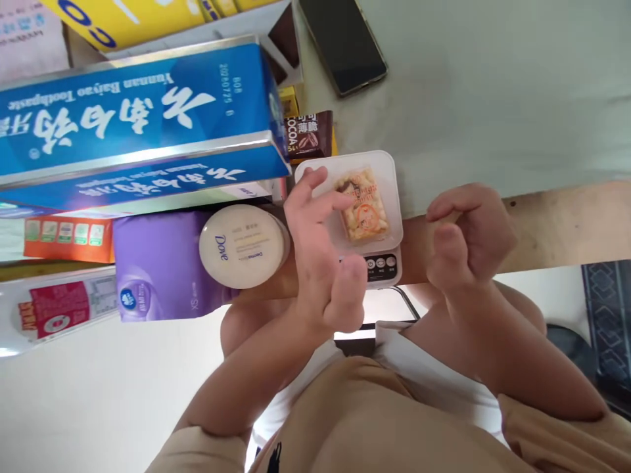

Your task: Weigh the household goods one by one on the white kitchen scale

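The snack packet [363,205] already lies on the scale [382,253] at the counter [493,98] edge. The left hand [320,253] hovers over it, grip spread and empty; the right hand [466,233] curls loosely, holding nothing.

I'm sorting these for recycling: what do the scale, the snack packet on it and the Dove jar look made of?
Scale: apparently hard white plastic, smooth and matte, with moulded rounded corners. Snack packet: likely thin clear plastic film, since the pieces show through and it glints. Dove jar: cream lid looks like smooth plastic with a soft sheen; the body is hidden. The left hand hovers over the scale's edge.
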`<state>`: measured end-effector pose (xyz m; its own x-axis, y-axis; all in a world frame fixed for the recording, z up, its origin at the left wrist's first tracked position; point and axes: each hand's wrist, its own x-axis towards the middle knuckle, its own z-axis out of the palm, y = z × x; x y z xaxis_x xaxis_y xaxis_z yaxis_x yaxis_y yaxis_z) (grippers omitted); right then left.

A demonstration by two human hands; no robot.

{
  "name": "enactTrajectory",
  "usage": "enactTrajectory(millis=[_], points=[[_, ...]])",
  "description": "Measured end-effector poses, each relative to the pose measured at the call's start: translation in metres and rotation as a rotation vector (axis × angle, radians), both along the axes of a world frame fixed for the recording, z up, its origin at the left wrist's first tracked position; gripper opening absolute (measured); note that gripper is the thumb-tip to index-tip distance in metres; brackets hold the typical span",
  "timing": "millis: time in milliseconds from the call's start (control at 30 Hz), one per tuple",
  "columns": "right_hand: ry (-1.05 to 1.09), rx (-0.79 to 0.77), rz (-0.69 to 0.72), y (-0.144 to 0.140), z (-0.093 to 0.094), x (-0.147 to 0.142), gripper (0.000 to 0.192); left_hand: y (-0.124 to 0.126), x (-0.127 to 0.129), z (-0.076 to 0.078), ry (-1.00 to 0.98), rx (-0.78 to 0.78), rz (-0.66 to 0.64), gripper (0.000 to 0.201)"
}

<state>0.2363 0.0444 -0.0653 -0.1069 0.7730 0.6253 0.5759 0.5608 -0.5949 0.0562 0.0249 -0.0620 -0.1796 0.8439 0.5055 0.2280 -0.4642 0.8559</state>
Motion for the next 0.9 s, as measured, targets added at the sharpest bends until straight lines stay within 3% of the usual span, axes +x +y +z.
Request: enactTrajectory(millis=[200, 333, 467, 567, 733, 900], points=[[-0.032, -0.066, -0.005, 0.000, 0.007, -0.004, 0.019, -0.002, 0.001, -0.001, 0.025, -0.005, -0.125, 0.061], [-0.054, -0.086, 0.002, -0.002, 0.012, -0.008, 0.019, -0.007, -0.002, -0.002, 0.002, -0.006, -0.111, 0.061], [-0.077, -0.080, 0.020, -0.001, 0.011, -0.011, 0.015, -0.011, -0.005, -0.004, -0.025, -0.118, -0.094, 0.072], [-0.090, -0.085, 0.030, 0.000, 0.010, -0.013, 0.010, -0.013, -0.006, -0.007, -0.009, -0.134, -0.155, 0.075], [-0.146, -0.167, 0.084, -0.005, 0.010, -0.023, 0.043, -0.019, 0.001, -0.004, -0.011, -0.136, -0.210, 0.074], [-0.233, -0.277, -0.059, -0.014, 0.016, -0.025, 0.052, -0.019, 0.010, 0.001, 0.014, -0.103, -0.388, 0.066]])
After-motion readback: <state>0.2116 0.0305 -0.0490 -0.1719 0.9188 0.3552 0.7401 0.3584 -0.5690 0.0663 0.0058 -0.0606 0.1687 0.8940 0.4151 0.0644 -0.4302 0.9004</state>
